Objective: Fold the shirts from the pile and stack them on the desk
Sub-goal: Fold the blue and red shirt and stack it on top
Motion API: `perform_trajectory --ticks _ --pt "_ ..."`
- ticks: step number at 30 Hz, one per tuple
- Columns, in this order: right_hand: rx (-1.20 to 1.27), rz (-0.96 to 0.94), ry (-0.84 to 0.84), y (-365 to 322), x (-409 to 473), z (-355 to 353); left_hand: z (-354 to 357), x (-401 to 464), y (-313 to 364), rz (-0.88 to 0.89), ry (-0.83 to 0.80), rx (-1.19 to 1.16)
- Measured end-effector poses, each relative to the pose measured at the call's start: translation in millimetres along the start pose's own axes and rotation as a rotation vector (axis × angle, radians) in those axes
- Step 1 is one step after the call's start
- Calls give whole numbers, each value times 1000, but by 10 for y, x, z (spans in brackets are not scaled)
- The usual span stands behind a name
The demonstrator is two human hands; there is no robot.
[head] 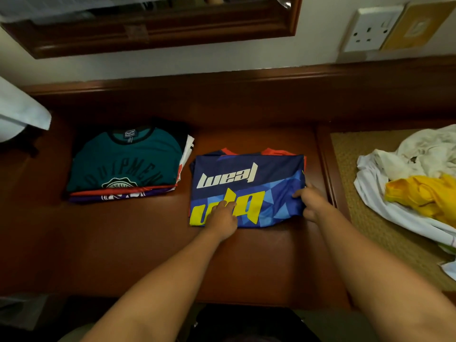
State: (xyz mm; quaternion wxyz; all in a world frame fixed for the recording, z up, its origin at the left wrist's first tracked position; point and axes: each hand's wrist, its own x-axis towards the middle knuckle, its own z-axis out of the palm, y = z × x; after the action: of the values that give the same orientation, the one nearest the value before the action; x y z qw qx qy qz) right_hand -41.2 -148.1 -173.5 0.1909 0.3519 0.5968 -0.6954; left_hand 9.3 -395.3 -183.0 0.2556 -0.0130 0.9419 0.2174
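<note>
- On the near half of the blue shirt (249,188), which lies folded flat at the middle of the brown desk (123,243), the left hand (222,217) rests palm down, fingers extended and pressing the yellow lettering; it grips nothing.
- At the blue shirt's near right corner, the right hand (312,201) touches the fabric edge with thumb on top; fingers are partly bent, and whether they pinch the cloth cannot be told.
- The blue shirt shows white and yellow lettering on a geometric blue print, with an orange-red collar edge visible along its far side.
- Left of the blue shirt, just apart from it, stands the stack of folded shirts (128,166): a teal shirt on top, with orange, purple and white layers beneath.
- Right of the blue shirt, well apart on a woven mat (365,218), lies the unfolded pile (414,183) of white and yellow garments.
- Beyond the blue shirt, on the wall, sit a wooden mirror frame (172,28) and a white socket (372,28).
</note>
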Motion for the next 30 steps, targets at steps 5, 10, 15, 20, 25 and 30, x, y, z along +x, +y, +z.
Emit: perform_trajectory --ticks 5,10,15,20,25,30 --pt "35 -97 -90 -122 -121 170 -34 72 -130 19 -69 13" --pt "-97 -273 -138 -255 -444 540 -402 170 220 -152 -87 -518" --pt "-256 -422 -304 -154 -705 1064 -745 295 541 -229 -135 -1263" --pt "-95 -245 -379 47 -719 1242 -791 456 421 -246 6 -1228" --pt "89 -168 -239 188 -721 1024 -762 604 302 -300 124 -1118" --pt "36 -122 -80 277 -616 737 -947 377 591 -188 144 -1054"
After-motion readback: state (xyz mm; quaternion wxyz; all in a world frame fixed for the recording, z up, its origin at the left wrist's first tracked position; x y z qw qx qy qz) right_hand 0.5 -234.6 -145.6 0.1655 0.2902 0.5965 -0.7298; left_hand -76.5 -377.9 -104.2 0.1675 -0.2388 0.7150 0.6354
